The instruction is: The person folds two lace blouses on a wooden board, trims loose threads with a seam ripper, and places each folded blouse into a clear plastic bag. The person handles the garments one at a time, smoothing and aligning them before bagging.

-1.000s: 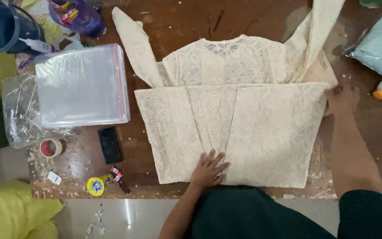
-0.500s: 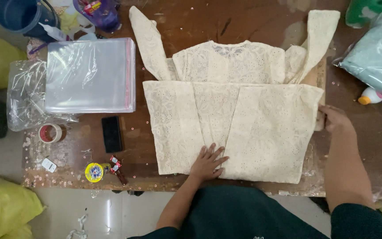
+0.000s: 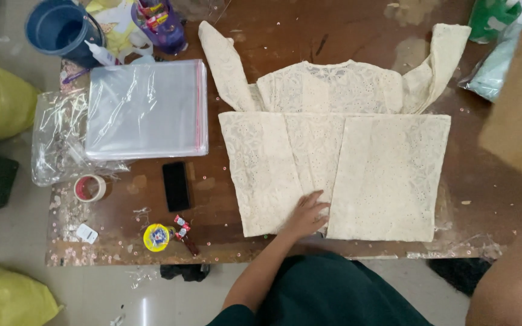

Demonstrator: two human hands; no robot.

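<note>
Folded cream lace garment [image 3: 357, 163] on wooden counter [image 3: 237, 199].
Garment lies centre; stack of clear bags [image 3: 146, 108] to its left. Left hand [image 3: 306, 214] flat, fingers spread, pressing lower hem, gripping nothing. Right hand's grip: cannot tell, blurred arm only.

Right hand [image 3: 518, 121] has let go of the 3 o'clock edge of the folded cream lace garment [image 3: 388, 175] and lifted off, now a blurred forearm close to the camera at 3 o'clock. The garment's right sleeve lies spread toward 1 o'clock, no longer held up.
</note>
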